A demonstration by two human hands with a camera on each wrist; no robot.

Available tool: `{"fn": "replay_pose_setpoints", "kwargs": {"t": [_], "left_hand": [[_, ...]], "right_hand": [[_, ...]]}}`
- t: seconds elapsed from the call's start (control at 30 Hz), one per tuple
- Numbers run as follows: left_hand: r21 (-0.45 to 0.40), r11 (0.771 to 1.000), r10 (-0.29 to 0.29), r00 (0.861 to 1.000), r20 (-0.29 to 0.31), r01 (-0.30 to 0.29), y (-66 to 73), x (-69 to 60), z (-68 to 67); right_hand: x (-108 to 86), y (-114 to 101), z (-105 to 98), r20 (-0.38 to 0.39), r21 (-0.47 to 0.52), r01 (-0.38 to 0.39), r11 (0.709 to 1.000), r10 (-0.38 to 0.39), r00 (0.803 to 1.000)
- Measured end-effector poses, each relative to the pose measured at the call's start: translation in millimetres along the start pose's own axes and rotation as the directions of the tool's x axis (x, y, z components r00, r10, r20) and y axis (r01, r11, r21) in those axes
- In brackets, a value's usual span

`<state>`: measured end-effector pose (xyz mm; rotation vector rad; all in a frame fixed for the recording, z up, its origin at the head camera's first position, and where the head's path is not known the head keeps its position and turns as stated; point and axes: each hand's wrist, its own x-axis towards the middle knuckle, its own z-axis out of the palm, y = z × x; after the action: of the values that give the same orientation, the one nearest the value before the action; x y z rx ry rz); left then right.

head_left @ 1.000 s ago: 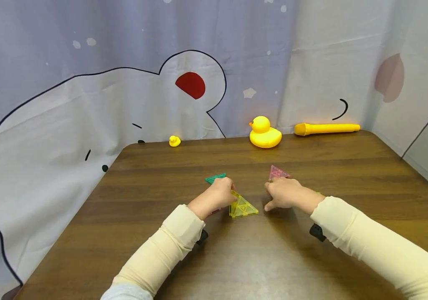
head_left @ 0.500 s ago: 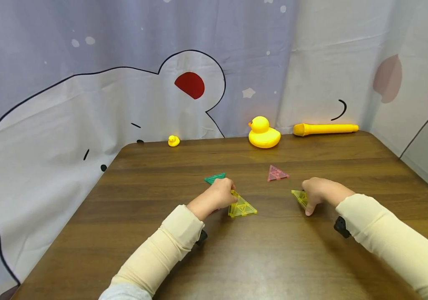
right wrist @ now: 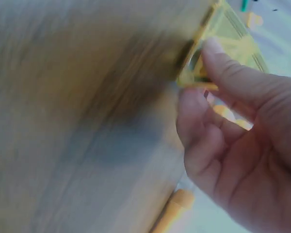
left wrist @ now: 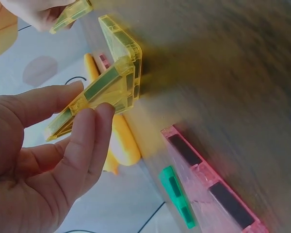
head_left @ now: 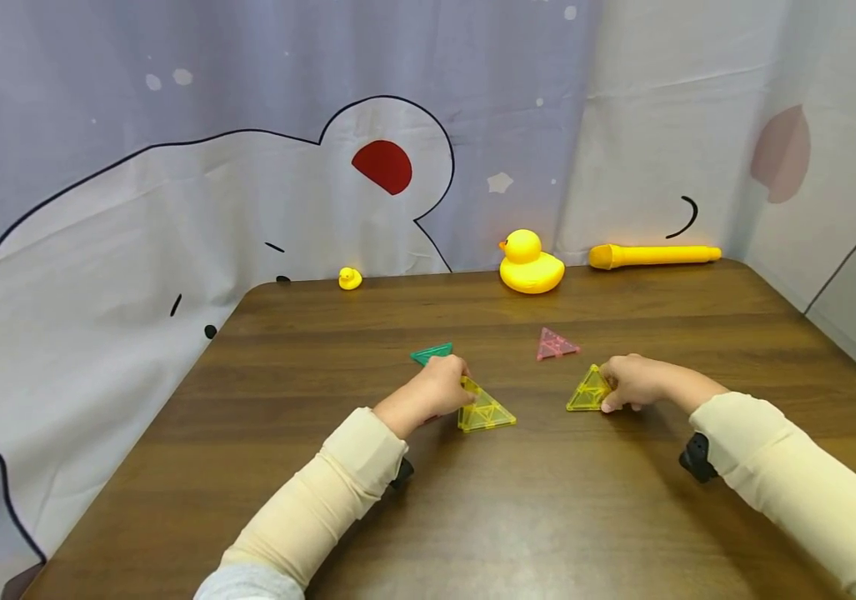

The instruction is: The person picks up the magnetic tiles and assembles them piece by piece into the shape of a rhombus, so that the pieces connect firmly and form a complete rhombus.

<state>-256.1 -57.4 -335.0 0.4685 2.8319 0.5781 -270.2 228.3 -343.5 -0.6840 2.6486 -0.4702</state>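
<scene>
Left hand (head_left: pixel 428 390): thumb and fingers pinched on the left yellow pair (head_left: pixel 489 412), two triangles meeting at an edge.
Right hand (head_left: pixel 636 382): clamped on the single yellow triangle (head_left: pixel 587 392), tilted; right wrist view blurred, so table (head_left: pixel 533 508) contact couldn't be told.
Teal triangle (head_left: pixel 431 353): lay just beyond left hand.
Far pink triangle (head_left: pixel 557 344): lay beyond the gap between hands.
Good handling (judged): left grip needed to be light and steady so the pair wouldn't fold; right fingers best stayed near one corner, edges free.
</scene>
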Motion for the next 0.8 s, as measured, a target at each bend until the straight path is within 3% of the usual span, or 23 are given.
{"fn": "replay_pose_setpoints", "kwargs": {"t": [0.1, 0.23, 0.33, 0.53, 0.8], "left_hand": [[0.003, 1.0, 0.008, 1.0, -0.009, -0.008, 0.1, -0.2, -0.5], [0.005, 1.0, 0.008, 1.0, -0.015, -0.008, 0.1, -0.8, -1.9], [0.009, 1.0, 0.01, 1.0, -0.017, -0.01, 0.7, -1.3, -2.7], [0.005, 1.0, 0.008, 1.0, -0.009, -0.008, 3.0, -1.8, -2.0], [-0.004, 1.0, 0.004, 1.0, -0.005, -0.004, 4.1, -1.4, -0.1]], "right_hand": [[0.7, -8.6, 2.5, -0.024, 0.059, 0.086, 0.995, -0.085, 0.996], [7.9, -34.1, 12.2, -0.137, -0.02, 0.233, 0.972, -0.233, 0.963], [13.9, -56.8, 22.4, -0.18, -0.101, 0.295, 0.95, -0.309, 0.934], [21.4, -88.7, 38.1, -0.171, -0.19, 0.266, 0.945, -0.298, 0.939], [38.5, -101.3, 46.7, -0.185, -0.228, 0.229, 0.946, -0.273, 0.944]]}}
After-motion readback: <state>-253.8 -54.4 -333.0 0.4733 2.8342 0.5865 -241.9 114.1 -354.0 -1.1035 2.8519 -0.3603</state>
